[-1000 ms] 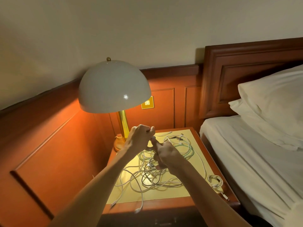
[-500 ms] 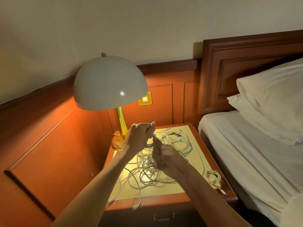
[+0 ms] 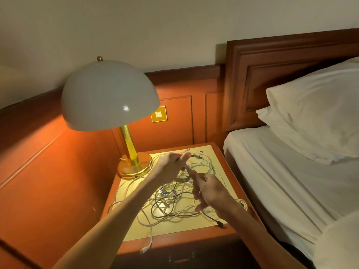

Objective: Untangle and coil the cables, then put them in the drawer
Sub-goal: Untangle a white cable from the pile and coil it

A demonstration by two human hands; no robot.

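Cables [image 3: 169, 208] light, limp, slick; tangled at middle of bench [image 3: 136, 232], one plug [image 3: 144, 250] over front edge. My left hand [image 3: 171, 166] pinches white strand [image 3: 184, 179] above pile; right hand [image 3: 211, 193] half-curled, grip unclear. I'd take plug ends, feed slowly; yanking tightens knots.

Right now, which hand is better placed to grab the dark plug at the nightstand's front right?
Right, likely: the right hand is nearest the dark plug; the left hand is farther back, pinching the white cable.
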